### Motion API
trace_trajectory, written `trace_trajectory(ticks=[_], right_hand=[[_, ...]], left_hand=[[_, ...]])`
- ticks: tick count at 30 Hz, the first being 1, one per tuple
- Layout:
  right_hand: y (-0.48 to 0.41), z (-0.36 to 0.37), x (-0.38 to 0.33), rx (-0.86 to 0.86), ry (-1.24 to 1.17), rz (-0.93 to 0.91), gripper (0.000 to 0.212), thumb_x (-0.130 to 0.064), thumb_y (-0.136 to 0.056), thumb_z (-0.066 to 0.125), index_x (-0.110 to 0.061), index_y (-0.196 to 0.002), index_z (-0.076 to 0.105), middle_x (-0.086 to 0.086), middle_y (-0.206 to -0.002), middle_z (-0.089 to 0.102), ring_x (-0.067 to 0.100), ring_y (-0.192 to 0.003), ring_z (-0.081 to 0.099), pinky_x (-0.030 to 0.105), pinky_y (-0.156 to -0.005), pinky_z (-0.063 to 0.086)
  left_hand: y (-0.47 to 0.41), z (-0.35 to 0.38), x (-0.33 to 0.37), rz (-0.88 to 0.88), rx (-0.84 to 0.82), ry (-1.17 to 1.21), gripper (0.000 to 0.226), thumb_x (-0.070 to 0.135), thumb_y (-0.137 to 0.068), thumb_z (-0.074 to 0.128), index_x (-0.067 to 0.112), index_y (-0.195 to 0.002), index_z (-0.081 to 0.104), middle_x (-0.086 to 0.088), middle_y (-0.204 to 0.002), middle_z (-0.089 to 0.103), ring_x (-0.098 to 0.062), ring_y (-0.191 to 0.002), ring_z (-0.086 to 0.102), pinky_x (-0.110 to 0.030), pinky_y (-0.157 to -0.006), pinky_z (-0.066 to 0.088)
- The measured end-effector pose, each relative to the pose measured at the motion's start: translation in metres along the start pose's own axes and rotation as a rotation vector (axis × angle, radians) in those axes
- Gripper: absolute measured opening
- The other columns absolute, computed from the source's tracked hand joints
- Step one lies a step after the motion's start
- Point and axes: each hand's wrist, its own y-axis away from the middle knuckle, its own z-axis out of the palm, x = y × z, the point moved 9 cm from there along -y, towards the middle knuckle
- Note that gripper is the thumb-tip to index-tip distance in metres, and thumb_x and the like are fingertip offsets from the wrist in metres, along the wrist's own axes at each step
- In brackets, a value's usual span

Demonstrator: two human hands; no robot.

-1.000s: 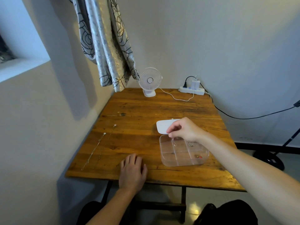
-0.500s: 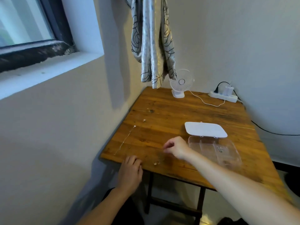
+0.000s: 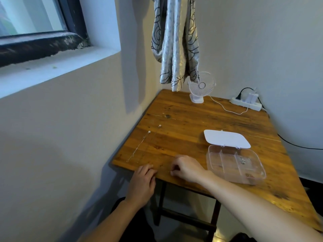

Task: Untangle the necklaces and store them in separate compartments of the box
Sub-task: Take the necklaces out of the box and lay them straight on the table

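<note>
Your wooden surface [image 3: 201,123] sits in the corner, with the clear box [image 3: 235,164] open near its right side, white lid [image 3: 226,138] flipped back. One necklace [image 3: 242,160] is already in a far compartment. Your left hand [image 3: 142,182] lies flat on the near edge, grip holding nothing. Your right hand [image 3: 187,167] is curled just beside it, fingertips pinched down; can't tell what's in there. A thin chain [image 3: 139,146] stretches along the left edge.

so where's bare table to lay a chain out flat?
Biggest bare patch: mid-table, between the laid-out necklace by the wall edge and the box lid, running back to the fan. Also the near right corner past the box. Crowded: the front edge, where the left hand and right hand rest.
</note>
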Motion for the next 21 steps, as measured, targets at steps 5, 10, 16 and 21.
trace_trajectory(ticks=[5,10,16,21], right_hand=[[0.008,-0.018,0.011,0.082,-0.301,0.102,0.005,-0.029,-0.084,0.07,-0.03,-0.08,0.067,-0.009,-0.091,0.066,0.005,-0.084,0.061,0.028,-0.078,0.055],[0.04,-0.065,0.047,0.313,-0.816,0.315,0.008,-0.014,-0.084,0.072,-0.016,-0.091,0.072,0.002,-0.082,0.071,0.01,-0.075,0.064,0.017,-0.058,0.048],[0.075,-0.076,0.087,0.321,-1.116,0.49,0.009,-0.01,-0.087,0.069,-0.013,-0.091,0.076,0.011,-0.094,0.073,0.018,-0.08,0.063,0.023,-0.057,0.048],[0.097,-0.08,0.109,0.355,-1.266,0.539,0.009,-0.008,-0.087,0.068,-0.008,-0.093,0.074,0.008,-0.089,0.072,0.017,-0.078,0.062,0.023,-0.053,0.044]], left_hand=[[-0.002,-0.002,0.004,-0.015,-0.035,-0.005,0.029,0.027,-0.092,0.054,0.025,-0.121,0.057,0.012,-0.124,0.045,-0.004,-0.118,0.037,-0.021,-0.093,0.031],[-0.024,0.003,0.011,-0.078,-0.083,0.033,0.025,0.029,-0.091,0.053,0.025,-0.116,0.056,0.014,-0.112,0.046,-0.003,-0.107,0.04,-0.023,-0.095,0.039],[-0.055,0.046,0.071,-0.043,-0.199,0.173,0.044,0.038,-0.089,0.057,0.029,-0.131,0.047,0.013,-0.126,0.044,-0.008,-0.119,0.039,-0.032,-0.102,0.038],[-0.067,0.08,0.11,-0.016,-0.271,0.139,0.029,0.04,-0.092,0.052,0.031,-0.119,0.057,0.011,-0.129,0.046,-0.012,-0.122,0.038,-0.032,-0.105,0.031]])
